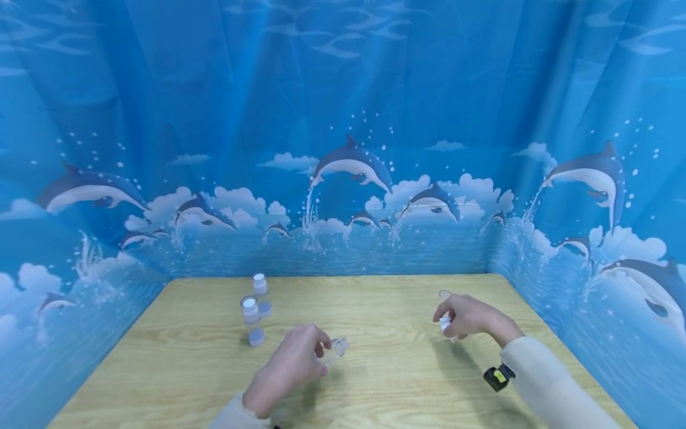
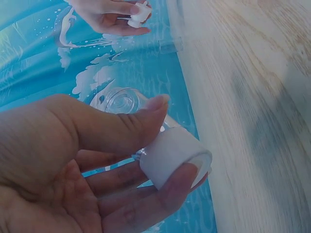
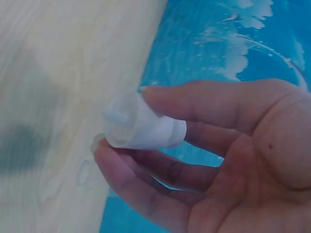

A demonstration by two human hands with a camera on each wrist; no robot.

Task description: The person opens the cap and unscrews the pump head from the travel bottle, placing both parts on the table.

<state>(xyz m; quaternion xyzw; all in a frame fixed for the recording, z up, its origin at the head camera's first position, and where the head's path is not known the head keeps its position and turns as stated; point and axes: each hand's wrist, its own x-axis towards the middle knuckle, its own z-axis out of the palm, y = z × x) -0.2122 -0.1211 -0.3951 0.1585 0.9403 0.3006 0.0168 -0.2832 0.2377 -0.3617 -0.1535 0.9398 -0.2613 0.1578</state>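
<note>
My left hand [image 1: 297,360] grips a small clear bottle [image 1: 333,351], tilted, its uncapped neck pointing up and to the right. In the left wrist view the bottle's white base [image 2: 170,158] is pinched between thumb and fingers, and the clear neck [image 2: 124,100] faces away. Well to the right, my right hand [image 1: 468,316] is raised over the table and pinches a white pump head [image 3: 146,126]. Its hollow, open end shows in the right wrist view, with a white nub inside. Just past that hand is a clear cap [image 1: 444,294], partly hidden in the head view.
Two bottles with white tops, a nearer one [image 1: 252,322] and a farther one [image 1: 260,286], stand upright at the left. They are on a light wooden table [image 1: 386,381], enclosed behind and at both sides by a blue dolphin-print curtain [image 1: 343,89].
</note>
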